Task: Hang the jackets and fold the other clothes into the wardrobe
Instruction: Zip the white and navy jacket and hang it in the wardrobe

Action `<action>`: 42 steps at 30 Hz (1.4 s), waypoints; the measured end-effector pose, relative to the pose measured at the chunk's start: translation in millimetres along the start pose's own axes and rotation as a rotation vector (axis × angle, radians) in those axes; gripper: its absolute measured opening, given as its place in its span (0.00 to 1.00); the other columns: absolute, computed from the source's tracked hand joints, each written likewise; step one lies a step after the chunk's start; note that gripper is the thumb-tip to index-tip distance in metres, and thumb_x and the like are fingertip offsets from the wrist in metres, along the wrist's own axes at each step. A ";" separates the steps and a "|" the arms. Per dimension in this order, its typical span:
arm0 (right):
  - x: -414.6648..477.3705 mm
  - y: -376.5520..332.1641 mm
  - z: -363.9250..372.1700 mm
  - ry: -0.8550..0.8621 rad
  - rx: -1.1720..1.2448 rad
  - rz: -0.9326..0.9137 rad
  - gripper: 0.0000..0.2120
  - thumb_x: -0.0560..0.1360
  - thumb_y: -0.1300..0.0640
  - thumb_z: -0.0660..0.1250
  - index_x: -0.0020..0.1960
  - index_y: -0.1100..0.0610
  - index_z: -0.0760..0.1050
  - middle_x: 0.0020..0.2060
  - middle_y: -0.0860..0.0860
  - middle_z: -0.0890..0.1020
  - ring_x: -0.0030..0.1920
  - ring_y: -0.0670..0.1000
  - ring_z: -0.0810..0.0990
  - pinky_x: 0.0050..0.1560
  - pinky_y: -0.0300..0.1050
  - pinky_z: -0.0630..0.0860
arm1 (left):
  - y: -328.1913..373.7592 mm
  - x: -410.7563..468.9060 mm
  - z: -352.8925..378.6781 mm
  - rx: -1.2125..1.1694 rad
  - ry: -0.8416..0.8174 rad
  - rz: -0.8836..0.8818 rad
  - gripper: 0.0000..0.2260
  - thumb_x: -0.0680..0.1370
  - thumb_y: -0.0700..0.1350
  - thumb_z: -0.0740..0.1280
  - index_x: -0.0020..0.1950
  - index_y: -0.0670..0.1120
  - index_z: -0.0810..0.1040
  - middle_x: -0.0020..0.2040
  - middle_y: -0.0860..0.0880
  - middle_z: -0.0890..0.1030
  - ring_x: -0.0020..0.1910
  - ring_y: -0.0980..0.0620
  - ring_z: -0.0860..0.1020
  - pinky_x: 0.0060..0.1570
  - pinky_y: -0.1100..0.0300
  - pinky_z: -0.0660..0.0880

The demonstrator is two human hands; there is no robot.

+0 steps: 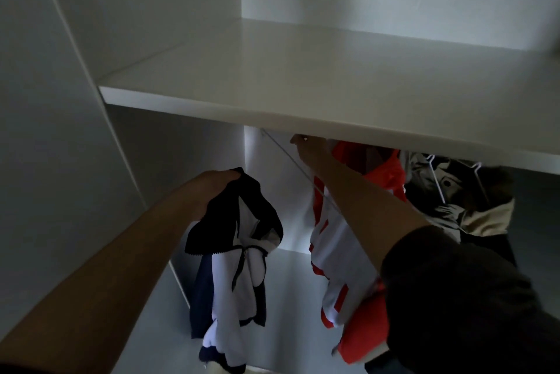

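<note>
Inside the white wardrobe, my left hand (212, 187) grips the dark collar of a navy and white jacket (236, 255), which hangs down below it. My right hand (306, 151) reaches up under the shelf (303, 94), close to a thin hanging rail (291, 161); its fingers are partly hidden by the shelf edge. A red and white jacket (339, 246) hangs just beneath my right forearm. To its right hangs a dark and beige jacket (460, 198) on a white hanger.
The wardrobe's left side wall (54, 131) stands close by my left arm. Its pale floor (291, 298) shows between the two jackets. The shelf's upper surface is bare and bright.
</note>
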State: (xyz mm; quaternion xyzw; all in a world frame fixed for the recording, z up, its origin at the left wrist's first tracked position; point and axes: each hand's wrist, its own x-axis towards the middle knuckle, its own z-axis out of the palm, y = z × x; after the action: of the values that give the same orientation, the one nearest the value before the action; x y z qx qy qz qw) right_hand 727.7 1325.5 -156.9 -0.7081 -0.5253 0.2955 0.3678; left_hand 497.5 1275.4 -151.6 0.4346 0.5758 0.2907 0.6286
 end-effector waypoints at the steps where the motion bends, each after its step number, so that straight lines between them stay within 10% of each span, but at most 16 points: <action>1: -4.4 -2.3 -3.6 0.024 -0.008 -0.019 0.12 0.80 0.58 0.59 0.55 0.63 0.78 0.35 0.47 0.71 0.33 0.41 0.64 0.34 0.30 0.61 | -0.9 -0.2 0.9 0.002 0.008 0.007 0.13 0.76 0.52 0.70 0.39 0.43 0.79 0.24 0.49 0.80 0.20 0.54 0.77 0.20 0.67 0.71; 9: -71.9 26.5 -17.3 0.196 0.024 -0.128 0.10 0.77 0.68 0.61 0.49 0.66 0.81 0.51 0.59 0.83 0.52 0.55 0.79 0.53 0.42 0.69 | -13.7 -12.5 4.9 0.006 -0.082 0.041 0.14 0.75 0.51 0.71 0.32 0.45 0.84 0.29 0.47 0.83 0.25 0.52 0.80 0.26 0.64 0.77; 15: -162.5 40.2 -12.5 0.213 0.237 -0.113 0.09 0.77 0.56 0.65 0.38 0.54 0.72 0.27 0.45 0.70 0.29 0.43 0.69 0.36 0.42 0.69 | -26.5 -40.2 4.3 0.022 -0.179 0.034 0.11 0.77 0.50 0.68 0.43 0.42 0.81 0.32 0.46 0.83 0.31 0.50 0.82 0.25 0.66 0.76; 23: -261.5 31.1 1.3 0.419 0.404 0.002 0.21 0.82 0.54 0.57 0.34 0.62 0.74 0.27 0.53 0.70 0.25 0.44 0.66 0.28 0.34 0.63 | -39.2 -93.4 11.4 0.360 -0.227 0.163 0.22 0.81 0.51 0.61 0.69 0.38 0.70 0.65 0.39 0.74 0.61 0.42 0.74 0.64 0.55 0.69; 28: -352.0 50.2 0.6 0.537 0.879 0.029 0.22 0.83 0.55 0.54 0.30 0.55 0.60 0.23 0.49 0.60 0.23 0.46 0.57 0.26 0.40 0.54 | -51.8 -129.3 17.4 0.443 -0.255 0.199 0.20 0.81 0.50 0.61 0.66 0.37 0.73 0.54 0.41 0.78 0.48 0.46 0.75 0.50 0.57 0.72; 32: -394.2 42.1 -11.8 0.560 1.280 -0.092 0.21 0.83 0.55 0.53 0.31 0.54 0.58 0.22 0.47 0.60 0.22 0.45 0.54 0.26 0.42 0.50 | -54.4 -164.0 38.0 0.465 -0.358 0.202 0.19 0.80 0.49 0.63 0.61 0.35 0.77 0.58 0.35 0.78 0.56 0.38 0.77 0.60 0.50 0.72; 42: -439.3 60.2 -53.7 0.508 1.289 -0.192 0.22 0.83 0.53 0.51 0.30 0.55 0.58 0.20 0.47 0.59 0.21 0.46 0.54 0.26 0.42 0.49 | -43.4 -218.6 86.0 0.337 -0.593 0.106 0.15 0.75 0.52 0.69 0.35 0.43 0.85 0.35 0.45 0.83 0.30 0.50 0.81 0.32 0.60 0.79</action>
State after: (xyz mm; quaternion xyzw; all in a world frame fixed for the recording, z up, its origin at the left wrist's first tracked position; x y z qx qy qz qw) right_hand 682.5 881.2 -163.0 -0.3463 -0.2031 0.3399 0.8505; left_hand 538.8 1048.2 -90.3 0.6271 0.3845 0.0848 0.6721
